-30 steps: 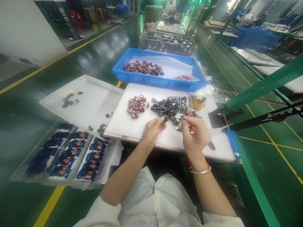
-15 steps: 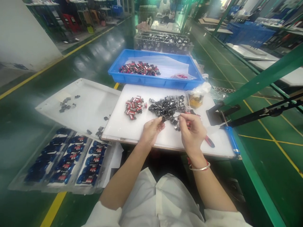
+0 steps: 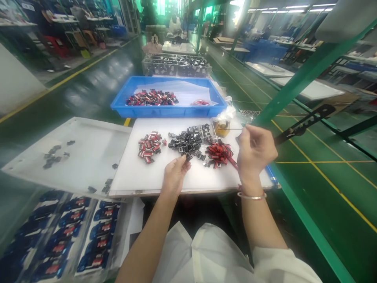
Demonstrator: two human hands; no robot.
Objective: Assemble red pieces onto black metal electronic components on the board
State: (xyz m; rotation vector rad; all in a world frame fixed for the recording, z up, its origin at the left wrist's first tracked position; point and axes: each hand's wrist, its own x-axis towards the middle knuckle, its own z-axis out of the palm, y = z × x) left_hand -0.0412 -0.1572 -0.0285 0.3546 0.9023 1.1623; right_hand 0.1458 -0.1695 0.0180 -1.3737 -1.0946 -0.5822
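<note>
My left hand is closed in a pinch on a small black plastic part, just in front of a heap of black parts. My right hand is raised at the right and grips a thin rod. The rod points left, its far end at a small clear box with amber contents; whether it touches them I cannot tell. Below that box lies a pile of red parts. A smaller heap of red and black parts lies at the left of the white board.
A blue tray with red and black pieces stands behind the board. At left is a white panel with loose black parts, above clear trays of blue packs. A green post slants up at right.
My right hand has moved up and right with the rod, away from my left hand, to the amber box. My left hand keeps its pinch. The whole view has shifted.
</note>
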